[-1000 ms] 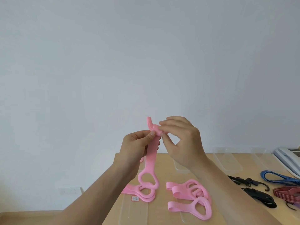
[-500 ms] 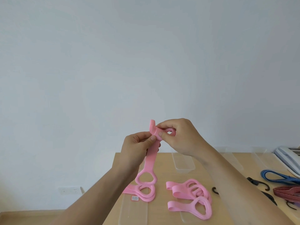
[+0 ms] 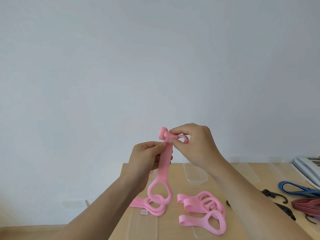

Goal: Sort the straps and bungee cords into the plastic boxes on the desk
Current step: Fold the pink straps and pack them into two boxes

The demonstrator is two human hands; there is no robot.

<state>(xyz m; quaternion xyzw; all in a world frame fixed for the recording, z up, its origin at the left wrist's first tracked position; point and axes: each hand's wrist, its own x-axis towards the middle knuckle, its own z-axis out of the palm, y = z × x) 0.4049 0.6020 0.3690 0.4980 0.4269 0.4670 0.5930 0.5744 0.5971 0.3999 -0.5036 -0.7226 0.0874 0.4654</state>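
Between the fingertips (image 3: pixel 171 140) of both hands, raised above the tabletop (image 3: pixel 181 186), a pink strap (image 3: pixel 165 161) is held upright. Its flat band is pinched just below the top by the thumb and forefinger of the left hand (image 3: pixel 143 160), with the other fingers curled behind it. The bent-over top end is nipped by the thumb and fingertips of the right hand (image 3: pixel 197 146), and a small loop can be seen beside them. Neither hand is spread open, and nothing else is carried.

A slip may be judged the main risk. The material looks soft and springy, so the bend at the top could be expected to spring straight if the right pinch were eased too soon. Below the left fingers the large ring hangs close over a stack of pink straps (image 3: pixel 155 211). Whether they are touched cannot be told, but they could be snagged and dragged if the strap were swung away low. Below the right wrist further straps (image 3: pixel 192 207) are spread, and a clear plastic box (image 3: pixel 195 177) is set beyond them.

The strap is seen as a matt, even pink band, widened at the bottom into a rounded, thick-rimmed ring. Bungee cords (image 3: pixel 308 205) can be seen well to the right of the right fingers.
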